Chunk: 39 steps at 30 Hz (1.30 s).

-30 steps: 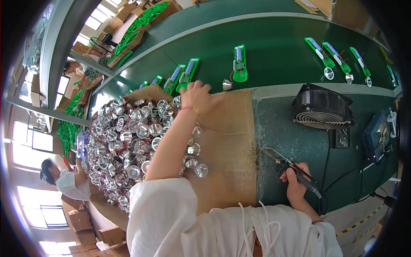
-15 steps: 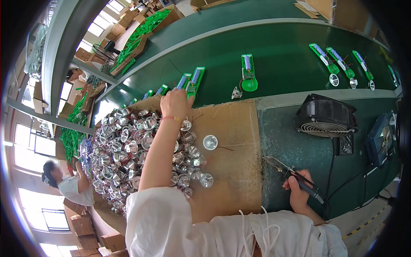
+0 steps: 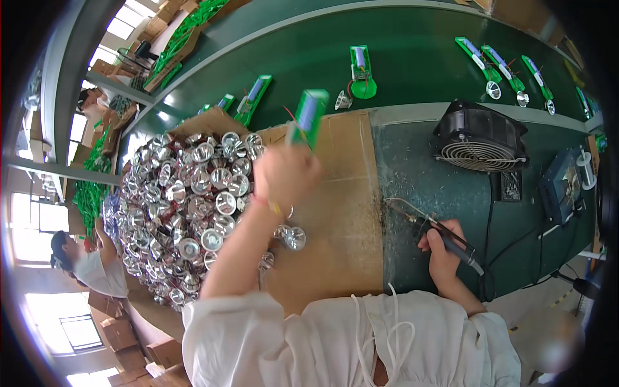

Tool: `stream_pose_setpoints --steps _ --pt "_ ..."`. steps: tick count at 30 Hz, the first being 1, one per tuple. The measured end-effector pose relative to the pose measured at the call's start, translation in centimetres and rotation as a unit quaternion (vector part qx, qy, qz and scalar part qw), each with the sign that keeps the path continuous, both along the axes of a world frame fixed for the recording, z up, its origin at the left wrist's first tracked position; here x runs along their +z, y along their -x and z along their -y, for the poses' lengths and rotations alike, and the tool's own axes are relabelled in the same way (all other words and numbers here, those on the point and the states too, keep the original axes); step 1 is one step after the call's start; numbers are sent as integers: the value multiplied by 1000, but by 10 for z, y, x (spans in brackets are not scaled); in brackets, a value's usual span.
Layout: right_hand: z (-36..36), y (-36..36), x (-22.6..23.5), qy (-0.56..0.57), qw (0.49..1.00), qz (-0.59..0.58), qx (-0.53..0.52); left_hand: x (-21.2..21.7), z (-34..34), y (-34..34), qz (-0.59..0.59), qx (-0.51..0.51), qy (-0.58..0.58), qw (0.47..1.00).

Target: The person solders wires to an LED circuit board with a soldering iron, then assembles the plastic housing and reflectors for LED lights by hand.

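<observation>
1. We are seeing silver reflector cups (image 3: 193, 187) heaped at left, presumably for easy reach.
2. Our left hand (image 3: 287, 175) is holding a green casing (image 3: 309, 119) near the cardboard's (image 3: 342, 226) far edge, its blue cell facing outward; whether it is gripping anything else, we cannot tell.
3. Our right hand (image 3: 445, 250) is grasping a soldering iron (image 3: 454, 245) by its handle, likely sparing fingers from heat.
4. A black fan (image 3: 480, 138) is standing beyond, perhaps for fumes.
</observation>
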State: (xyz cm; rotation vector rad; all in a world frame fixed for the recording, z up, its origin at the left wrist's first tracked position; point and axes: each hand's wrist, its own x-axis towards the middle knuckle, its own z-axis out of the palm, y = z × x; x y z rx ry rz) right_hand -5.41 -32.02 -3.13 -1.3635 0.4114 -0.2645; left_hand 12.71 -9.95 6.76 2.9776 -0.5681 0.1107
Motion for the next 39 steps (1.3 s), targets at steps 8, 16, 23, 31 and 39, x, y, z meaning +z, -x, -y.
stream_pose_setpoints --steps 8,16,23,31,39 --pt "-1 -1 -3 15 999 39 -10 -44 4 143 9 -47 107 993" --pt "-3 6 4 32 998 45 -22 -49 -37 14 153 -35 152 976" --pt "-4 17 8 14 999 51 2 -36 -20 41 -123 64 425 894" --pt "-21 29 22 152 956 122 222 -51 -26 150 -118 66 365 921" --pt "-34 29 15 176 954 163 179 -71 -19 150 -136 64 371 917"
